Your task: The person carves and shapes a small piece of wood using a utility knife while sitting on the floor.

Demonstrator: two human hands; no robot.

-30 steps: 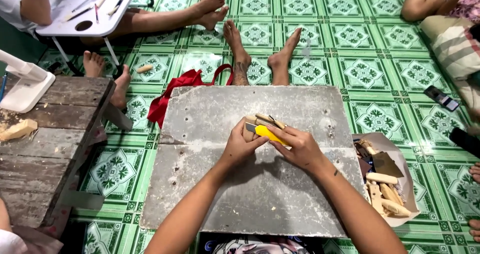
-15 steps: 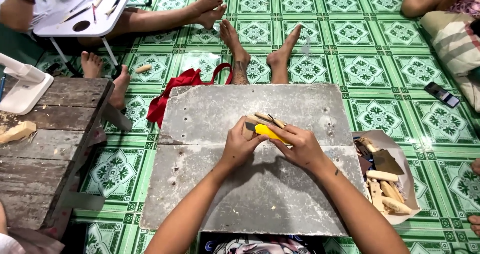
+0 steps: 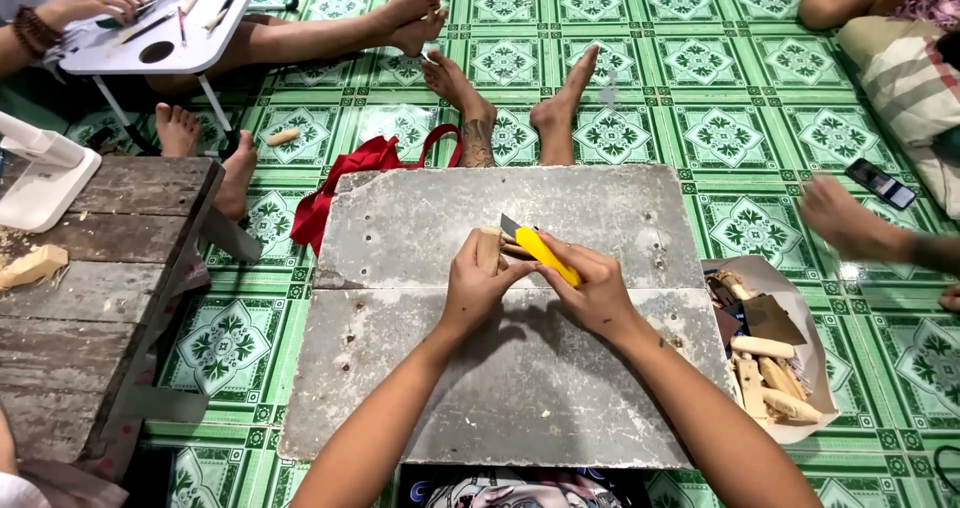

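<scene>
Our left hand (image 3: 478,283) grips a wood piece (image 3: 489,250); our right hand (image 3: 597,290) clasps a yellow knife (image 3: 540,251) over the board (image 3: 420,218).

Dark phone (image 3: 880,183), screen up, on green floor far right.

1. Our left hand (image 3: 478,286) is curled shut, thumb up, fingers gripping.
2. Our right hand (image 3: 592,290) is closed in a fist beside it, nearly touching.
3. Both forearms angle inward, bare.
</scene>
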